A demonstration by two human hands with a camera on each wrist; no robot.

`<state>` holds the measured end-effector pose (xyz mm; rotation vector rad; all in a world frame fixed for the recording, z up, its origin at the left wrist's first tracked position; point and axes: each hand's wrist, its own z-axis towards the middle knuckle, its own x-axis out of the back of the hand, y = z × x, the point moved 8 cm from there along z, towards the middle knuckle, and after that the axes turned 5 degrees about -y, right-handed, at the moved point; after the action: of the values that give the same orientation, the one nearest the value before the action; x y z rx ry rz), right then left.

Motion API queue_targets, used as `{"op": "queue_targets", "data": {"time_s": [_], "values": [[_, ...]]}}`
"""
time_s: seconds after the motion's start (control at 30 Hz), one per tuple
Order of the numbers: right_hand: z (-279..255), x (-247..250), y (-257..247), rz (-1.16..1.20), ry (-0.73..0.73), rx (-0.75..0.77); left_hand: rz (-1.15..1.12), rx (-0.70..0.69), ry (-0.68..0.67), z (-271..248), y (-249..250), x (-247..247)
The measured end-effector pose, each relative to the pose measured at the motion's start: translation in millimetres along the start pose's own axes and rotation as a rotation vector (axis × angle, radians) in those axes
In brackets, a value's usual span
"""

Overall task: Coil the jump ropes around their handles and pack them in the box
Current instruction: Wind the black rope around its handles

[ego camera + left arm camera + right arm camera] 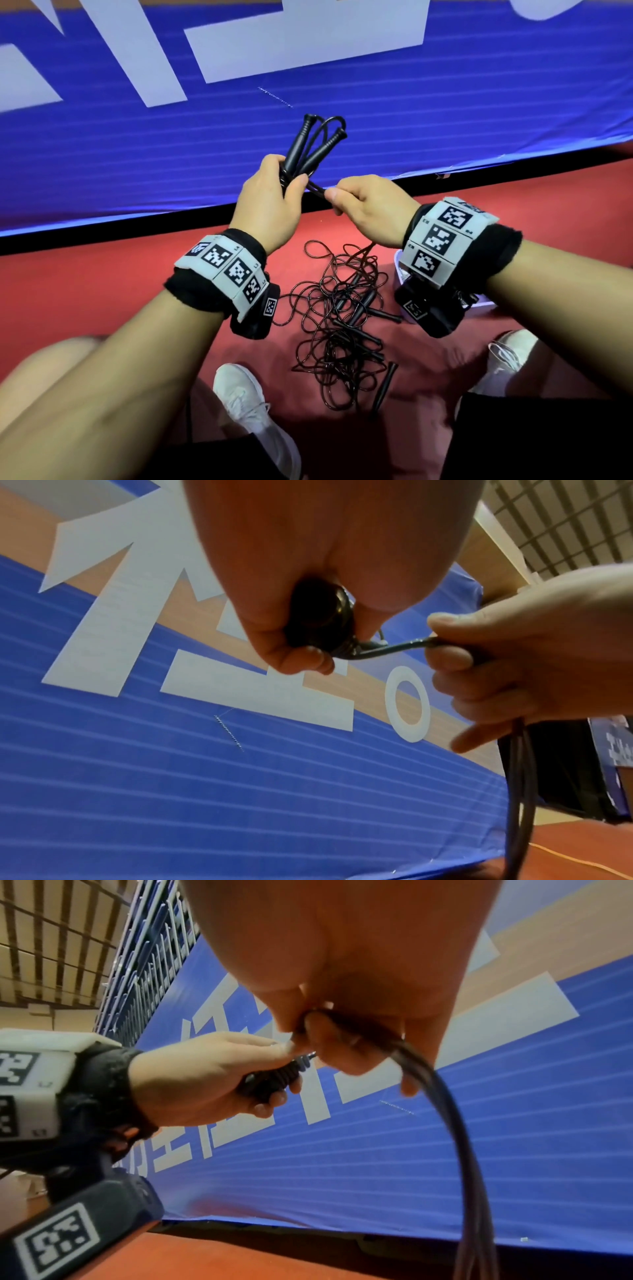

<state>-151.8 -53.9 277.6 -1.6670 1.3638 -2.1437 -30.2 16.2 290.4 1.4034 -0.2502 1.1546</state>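
Head view: above red floor (120, 291) beside a blue mat (445, 120), left hand (270, 202) grips handles (308, 144), right hand (370, 209) pinches rope (317, 189).

The head view looks down and forward over both hands. Each of the 2 wrist views looks up along its own palm, very close. All 3 share the blue banner (342, 120) beyond.

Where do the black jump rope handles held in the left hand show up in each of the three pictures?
Head view: the handles fan up from the left hand, upper centre.
Left wrist view: only the butt ends show, upper centre, under the palm.
Right wrist view: ribbed handle in the fist, left of centre.
Shared landmark: the blue banner with white lettering.
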Motion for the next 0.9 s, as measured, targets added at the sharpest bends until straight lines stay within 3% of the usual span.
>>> {"op": "queue_targets", "data": {"time_s": [0.17, 0.37, 0.63, 0.9], "values": [[1, 7, 10, 0.044, 0.144, -0.037, -0.065, 0.001, 0.103, 1, -4, 11], [-3, -15, 8, 0.064, -0.021, -0.05, -0.048, 0.023, 0.126, 4, -10, 16], [-12, -8, -26, -0.037, -0.033, 0.064, -0.019, 0.05, 0.035, 6, -24, 1], [-10, 6, 0, -0.251, -0.096, -0.035, 0.08, 0.166, 0.095, 15, -43, 19]]}}
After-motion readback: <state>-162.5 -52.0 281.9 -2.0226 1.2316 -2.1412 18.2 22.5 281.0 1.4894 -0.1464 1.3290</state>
